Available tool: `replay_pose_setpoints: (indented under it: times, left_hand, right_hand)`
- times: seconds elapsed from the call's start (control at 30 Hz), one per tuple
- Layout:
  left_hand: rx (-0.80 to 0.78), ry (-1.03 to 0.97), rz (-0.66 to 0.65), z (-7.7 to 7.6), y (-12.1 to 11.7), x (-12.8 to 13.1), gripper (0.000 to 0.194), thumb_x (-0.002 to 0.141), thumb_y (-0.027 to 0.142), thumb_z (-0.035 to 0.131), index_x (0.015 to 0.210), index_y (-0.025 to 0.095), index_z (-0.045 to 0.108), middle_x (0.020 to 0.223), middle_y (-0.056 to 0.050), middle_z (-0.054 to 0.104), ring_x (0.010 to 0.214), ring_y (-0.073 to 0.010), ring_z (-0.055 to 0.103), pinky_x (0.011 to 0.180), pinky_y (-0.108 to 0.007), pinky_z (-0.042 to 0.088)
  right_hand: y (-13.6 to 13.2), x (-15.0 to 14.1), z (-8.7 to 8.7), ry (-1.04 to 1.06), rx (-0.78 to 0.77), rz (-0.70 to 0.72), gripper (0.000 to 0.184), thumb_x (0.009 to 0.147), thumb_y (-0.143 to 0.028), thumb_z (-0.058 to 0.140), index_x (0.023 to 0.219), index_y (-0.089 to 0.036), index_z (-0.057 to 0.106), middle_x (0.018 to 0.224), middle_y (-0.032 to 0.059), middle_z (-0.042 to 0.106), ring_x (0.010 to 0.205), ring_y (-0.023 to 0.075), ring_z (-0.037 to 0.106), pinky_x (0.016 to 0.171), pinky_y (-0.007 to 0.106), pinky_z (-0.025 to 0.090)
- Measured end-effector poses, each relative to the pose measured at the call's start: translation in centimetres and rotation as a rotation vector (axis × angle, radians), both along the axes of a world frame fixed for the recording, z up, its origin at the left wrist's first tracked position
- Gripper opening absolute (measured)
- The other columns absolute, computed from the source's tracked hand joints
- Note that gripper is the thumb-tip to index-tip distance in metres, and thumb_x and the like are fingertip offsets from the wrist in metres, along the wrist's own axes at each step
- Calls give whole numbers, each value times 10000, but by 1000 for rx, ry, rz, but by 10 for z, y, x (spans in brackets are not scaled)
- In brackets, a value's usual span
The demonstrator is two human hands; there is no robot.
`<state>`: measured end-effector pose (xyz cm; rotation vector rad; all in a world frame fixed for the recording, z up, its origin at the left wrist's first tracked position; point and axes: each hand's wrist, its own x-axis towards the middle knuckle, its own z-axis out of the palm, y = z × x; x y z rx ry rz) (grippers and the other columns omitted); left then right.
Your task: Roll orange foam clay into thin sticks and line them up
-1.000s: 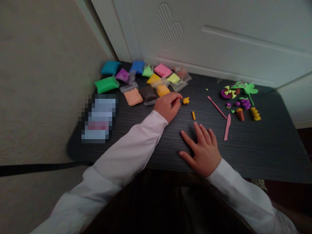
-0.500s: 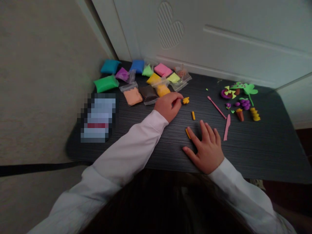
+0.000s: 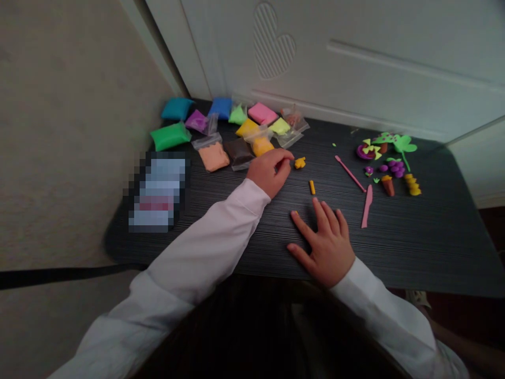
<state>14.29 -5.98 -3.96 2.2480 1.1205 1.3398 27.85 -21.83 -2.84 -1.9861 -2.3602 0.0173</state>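
My right hand (image 3: 330, 246) lies low over the dark table with its fingers spread, palm down. Under its index fingertip a bit of yellow shows, from a small clay roll that the finger almost wholly covers. Just beyond the middle finger lies another short yellow clay roll (image 3: 312, 187), untouched. My left hand (image 3: 269, 171) rests farther back, its fingers curled and thumb drawn toward the index finger; I see nothing between them. Right beside those fingertips sits a small yellow clay lump (image 3: 300, 162). Behind the left hand is a bag of yellow clay (image 3: 262, 146).
Bags of coloured clay, among them a green one (image 3: 171, 136), fill the back left. A phone (image 3: 158, 192) lies at the left. Rightward are a pink stick tool (image 3: 349, 172), a pink plastic knife (image 3: 366, 206) and several clay figures, including purple grapes (image 3: 396, 168).
My right hand has slid left and slightly toward me, and its index finger now hides most of the yellow roll. The left hand has stayed by the lump.
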Motion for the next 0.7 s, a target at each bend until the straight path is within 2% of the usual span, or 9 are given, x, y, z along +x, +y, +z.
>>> replay_pose_setpoints:
  times: [0.13, 0.3, 0.47, 0.63, 0.7]
  left_hand:
    - [-12, 6, -10, 0, 0, 0, 158, 751, 114, 469, 801, 148, 615, 792, 0, 657, 717, -96, 584, 685, -196, 449]
    - [-5, 15, -13, -1, 1, 0, 155, 750, 116, 472, 801, 143, 616, 785, -2, 654, 705, -95, 581, 685, -197, 449]
    - [-20, 17, -7, 1, 0, 1, 157, 751, 114, 471, 799, 149, 617, 790, 0, 656, 720, -97, 584, 688, -197, 449]
    - [-12, 11, -11, 1, 0, 1, 153, 746, 111, 478, 796, 148, 618, 784, 1, 656, 708, -94, 583, 683, -193, 448]
    - [-7, 5, -5, 1, 0, 0, 150, 740, 106, 483, 792, 146, 618, 780, 2, 657, 700, -92, 580, 681, -192, 447]
  right_hand:
    - [1, 3, 0, -23, 25, -98, 578, 789, -589, 322, 1295, -312, 333, 1429, 140, 151, 1298, 310, 159, 1010, 528, 119]
    - [0, -4, 0, 5, -18, 26, 589, 772, -622, 309, 1292, -347, 320, 1435, 113, 151, 1304, 290, 155, 1015, 521, 113]
    - [1, 2, -1, -14, 27, -103, 577, 793, -577, 329, 1297, -297, 336, 1429, 136, 156, 1295, 310, 169, 1006, 530, 128]
    - [0, -4, 0, 16, -2, 11, 578, 774, -612, 326, 1286, -343, 336, 1433, 112, 160, 1300, 295, 161, 1013, 517, 122]
    - [1, -3, 0, 11, 2, -14, 574, 781, -601, 324, 1289, -334, 335, 1432, 117, 161, 1300, 297, 161, 1012, 518, 124]
